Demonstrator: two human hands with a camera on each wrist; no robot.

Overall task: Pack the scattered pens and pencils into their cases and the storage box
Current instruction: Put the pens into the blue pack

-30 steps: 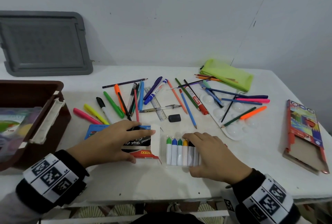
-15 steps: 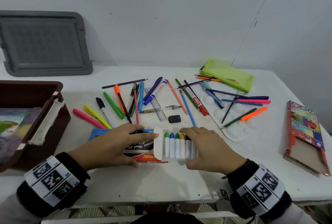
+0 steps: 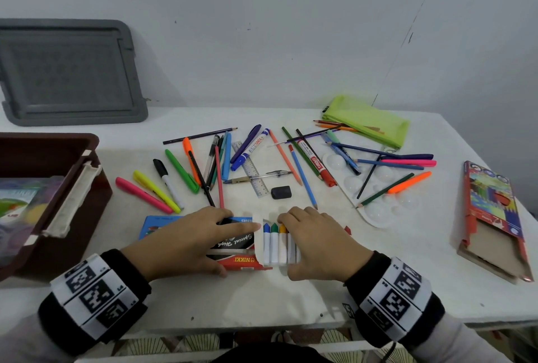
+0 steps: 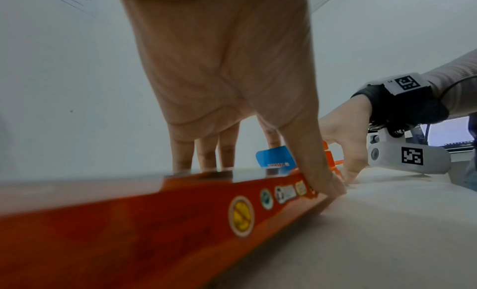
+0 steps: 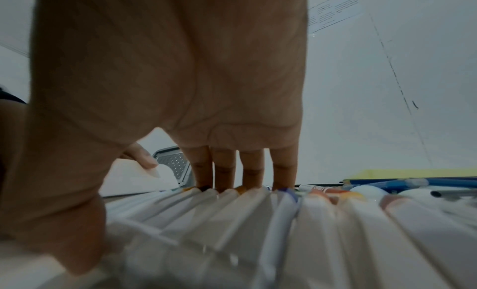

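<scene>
Head view: the left hand (image 3: 186,242) lies over a flat marker box (image 3: 238,260) with a red edge printed "NIKKI", its fingers extended across the top and the thumb against the near edge, so it grips the box between thumb and fingers. The left wrist view shows the thumb (image 4: 320,171) pressed on the orange-red side of the box (image 4: 154,222) and the other fingers resting on its top face. A white flap (image 3: 257,239) stands open at the box's right end, and the left index fingertip touches it.

The right hand (image 3: 316,246) covers a row of white-barrelled markers (image 3: 275,243) in a clear ribbed tray (image 5: 258,222) that sits partly inside the box's open end; blue, green and yellow caps show beside the fingers. From the right wrist view, four fingers (image 5: 224,171) reach down onto the cap end of the row and the thumb (image 5: 64,222) is at the near end, so the hand grasps the tray end to end.

Both sit at the front middle of the white desk (image 3: 262,304). Behind them loose highlighters, pens and colour pencils lie scattered, with a clear ruler (image 3: 251,169), a black eraser (image 3: 281,192) and a white paint palette (image 3: 375,196) among them. A lime green pencil pouch (image 3: 366,119) lies at the back right, a colour-pencil carton (image 3: 495,217) with its tray slid partly out at the far right, a brown storage box (image 3: 58,176) at the left edge, and a grey lid (image 3: 67,71) leans against the wall.
</scene>
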